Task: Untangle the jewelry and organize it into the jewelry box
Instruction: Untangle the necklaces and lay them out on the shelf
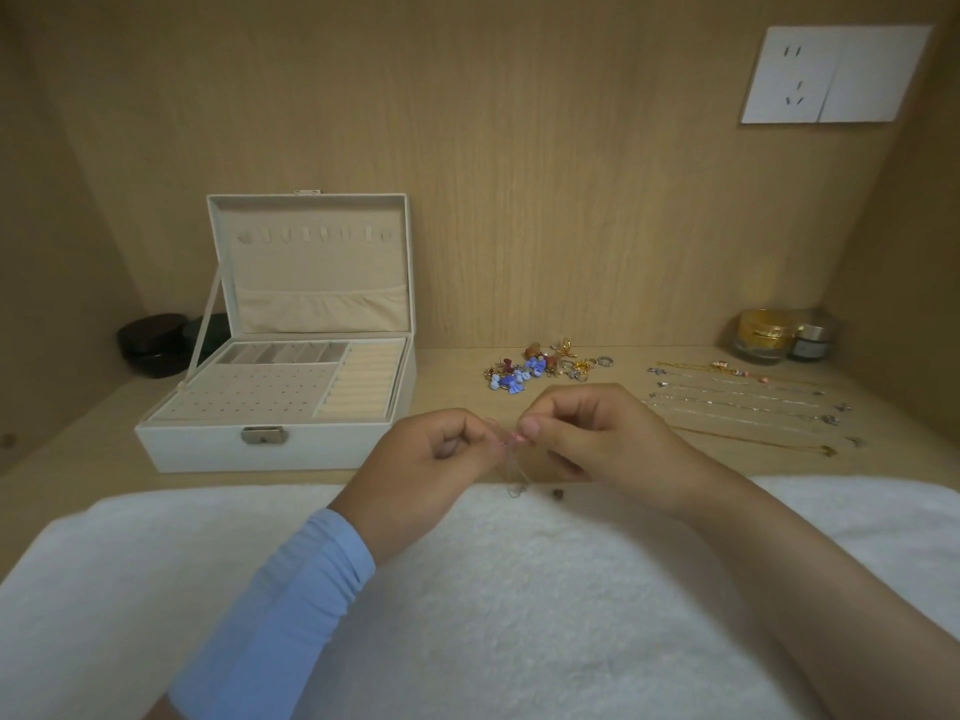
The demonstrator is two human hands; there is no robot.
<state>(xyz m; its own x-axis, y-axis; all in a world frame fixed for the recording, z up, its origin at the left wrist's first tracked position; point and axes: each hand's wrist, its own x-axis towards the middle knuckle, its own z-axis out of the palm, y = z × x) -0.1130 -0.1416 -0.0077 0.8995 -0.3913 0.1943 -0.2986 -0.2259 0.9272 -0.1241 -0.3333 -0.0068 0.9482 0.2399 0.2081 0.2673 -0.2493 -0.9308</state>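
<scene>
The thin chain (514, 467) hangs roughly upright, its long axis running from the pinch points down to a small tangle at its lower end, which reaches the far edge of the white towel (467, 589). It is a very fine, pale strand, hard to make out against the wood. A small dark bead (557, 493) lies on the towel just beside its lower end; I cannot tell whether the two are joined. The chain's top sits between the two hands. The left hand (431, 459) pinches it with curled fingers (483, 433) from one side, and the right hand (587, 433) pinches it between thumb and forefinger from the other, the fingertips nearly touching. A light blue sleeve (280, 615) covers the left forearm. Beyond the hands, on the wooden worktop (78, 475), a heap of earrings and rings (540, 368) lies in the middle. Several necklaces (737, 402) lie stretched out in parallel rows to the right. The white jewelry box (208, 449) stands open to the left, its lid upright.
</scene>
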